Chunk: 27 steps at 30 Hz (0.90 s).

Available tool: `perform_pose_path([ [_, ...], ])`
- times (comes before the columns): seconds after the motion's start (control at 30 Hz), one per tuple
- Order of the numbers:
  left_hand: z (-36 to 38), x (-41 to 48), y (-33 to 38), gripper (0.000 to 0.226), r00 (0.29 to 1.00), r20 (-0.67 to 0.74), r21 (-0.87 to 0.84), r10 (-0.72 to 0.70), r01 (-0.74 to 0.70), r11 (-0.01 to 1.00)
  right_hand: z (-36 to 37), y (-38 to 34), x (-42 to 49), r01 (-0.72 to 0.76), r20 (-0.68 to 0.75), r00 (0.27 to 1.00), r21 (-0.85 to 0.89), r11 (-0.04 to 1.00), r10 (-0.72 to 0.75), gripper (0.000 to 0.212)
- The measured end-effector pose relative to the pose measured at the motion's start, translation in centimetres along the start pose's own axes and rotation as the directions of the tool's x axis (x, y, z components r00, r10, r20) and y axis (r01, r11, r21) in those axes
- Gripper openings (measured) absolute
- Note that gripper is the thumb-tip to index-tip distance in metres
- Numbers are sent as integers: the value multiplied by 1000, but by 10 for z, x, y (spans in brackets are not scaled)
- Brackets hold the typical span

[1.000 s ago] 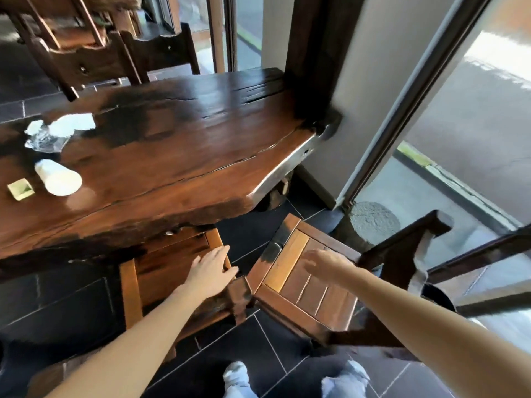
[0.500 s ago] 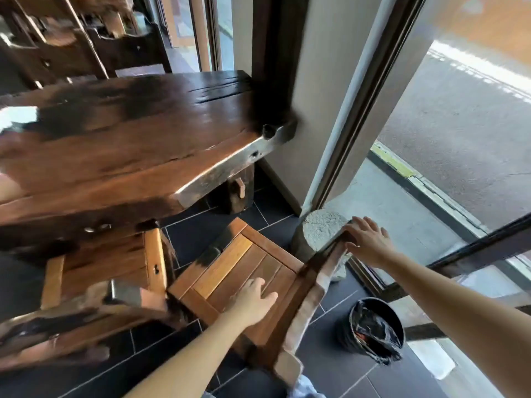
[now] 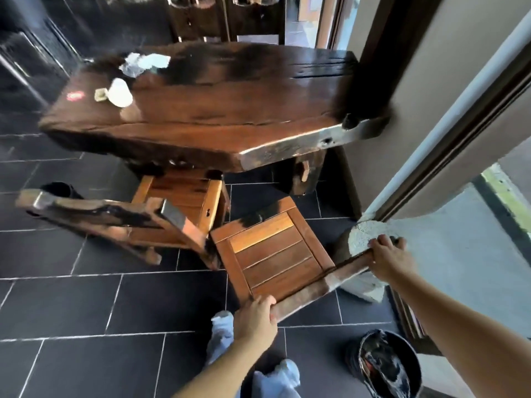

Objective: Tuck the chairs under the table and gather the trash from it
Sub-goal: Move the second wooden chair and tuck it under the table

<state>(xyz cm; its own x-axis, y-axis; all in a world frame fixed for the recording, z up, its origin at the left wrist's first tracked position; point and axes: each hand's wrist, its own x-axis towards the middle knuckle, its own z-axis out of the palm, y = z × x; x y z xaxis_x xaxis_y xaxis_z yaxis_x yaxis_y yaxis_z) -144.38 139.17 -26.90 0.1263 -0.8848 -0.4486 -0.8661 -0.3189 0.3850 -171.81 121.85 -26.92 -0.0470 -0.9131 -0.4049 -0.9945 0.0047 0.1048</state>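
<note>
Both hands now clamped on the backrest rail of the near chair (image 3: 275, 248), where half a second ago the left lay flat on the seat and the right only reached. Left grip (image 3: 255, 320) wrapped round the rail's near end, right grip (image 3: 388, 259) closed over the far end by the stone post base (image 3: 365, 237). Ready, likely, for a push.

Seat front aimed up-left toward the bench (image 3: 230, 122); rail's long axis running lower-left to upper-right. Still clear of the bench edge, not tucked.

Further off, second chair (image 3: 178, 202) partly under. On the bench top, white cup (image 3: 119, 91), crumpled wrappers (image 3: 143, 63) uncollected.
</note>
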Motion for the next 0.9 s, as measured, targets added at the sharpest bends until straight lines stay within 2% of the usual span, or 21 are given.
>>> perform_pose_path([
  [0.1,-1,3,-2,29,997,-72,-33,-36,34,999,-5,1,-9,6,15,1000,35,999,-6,38],
  [0.17,-1,3,-8,27,993,-119,-19,-9,6,1000,2,7,-19,19,-23,1000,70,997,-18,35],
  [0.3,5,2,-16,23,968,-248,-106,42,-70,992,4,25,-33,-15,-25,1000,110,994,18,25],
  [0.4,7,8,-19,20,946,-303,-246,-114,38,969,8,31,-37,-86,-46,995,151,985,94,18],
  [0.5,6,13,-19,20,927,-349,-323,-134,15,946,21,29,-36,-99,-91,988,277,956,129,15],
  [0.7,5,21,-20,21,947,-263,-325,-186,95,941,27,26,-27,-120,-86,984,334,935,157,20],
  [0.8,-6,36,-18,18,948,-264,-315,-178,90,945,21,16,-11,-198,-37,974,348,916,225,22],
  [0.9,-22,59,-19,25,943,-266,-310,-199,112,944,9,1,12,-264,13,960,373,889,280,24],
])
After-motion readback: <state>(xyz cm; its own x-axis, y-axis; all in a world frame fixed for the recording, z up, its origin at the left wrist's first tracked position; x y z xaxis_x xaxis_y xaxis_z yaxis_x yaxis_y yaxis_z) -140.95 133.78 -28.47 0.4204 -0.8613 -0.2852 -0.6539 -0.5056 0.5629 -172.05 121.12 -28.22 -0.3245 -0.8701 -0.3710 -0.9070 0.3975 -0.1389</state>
